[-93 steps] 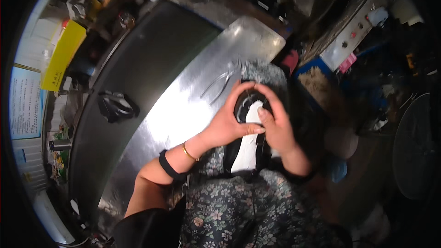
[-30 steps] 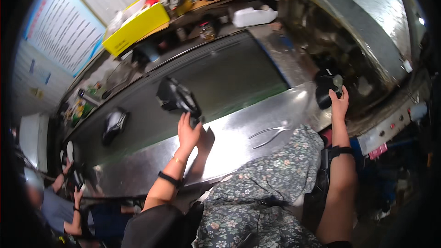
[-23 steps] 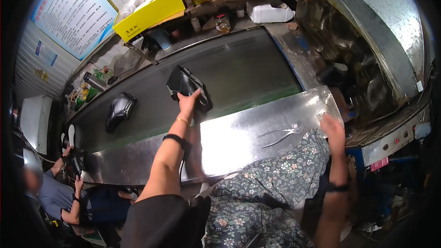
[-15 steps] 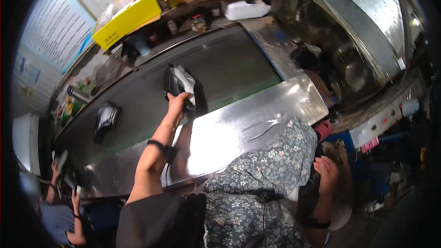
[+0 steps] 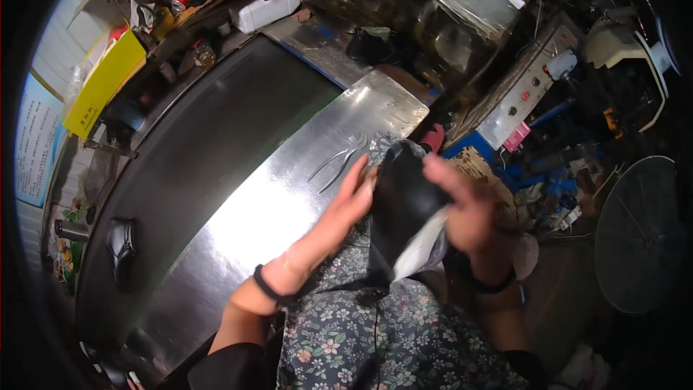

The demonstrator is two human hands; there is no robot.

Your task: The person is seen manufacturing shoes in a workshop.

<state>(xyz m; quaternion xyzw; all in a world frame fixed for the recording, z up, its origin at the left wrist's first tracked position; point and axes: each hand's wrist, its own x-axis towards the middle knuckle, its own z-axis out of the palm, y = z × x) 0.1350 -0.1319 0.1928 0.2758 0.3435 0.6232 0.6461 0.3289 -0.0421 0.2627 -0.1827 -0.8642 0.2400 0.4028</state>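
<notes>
A black shoe upper (image 5: 404, 202) with a pale inner side showing at its lower end is held over my lap, partly blurred by motion. Along its left side lies my left hand (image 5: 351, 198), fingers long and pressed against it. My right hand (image 5: 469, 209), smeared by motion, grips the right side. Grey metal pincers (image 5: 339, 162) rest on the shiny metal bench top (image 5: 238, 224), just beyond my left hand. A second black shoe upper (image 5: 121, 249) sits on the dark conveyor belt (image 5: 209, 123) at the left.
A yellow box (image 5: 105, 87) and a white plastic container (image 5: 267, 11) stand along the belt's far side. To the right are a control panel (image 5: 523, 101) with buttons and a round fan guard (image 5: 639, 238). A floral apron (image 5: 346, 339) covers my lap.
My left hand has brought the shoe upper from the belt to my lap, where my right hand meets it. The view has turned right, and the co-worker at the left is nearly out of view.
</notes>
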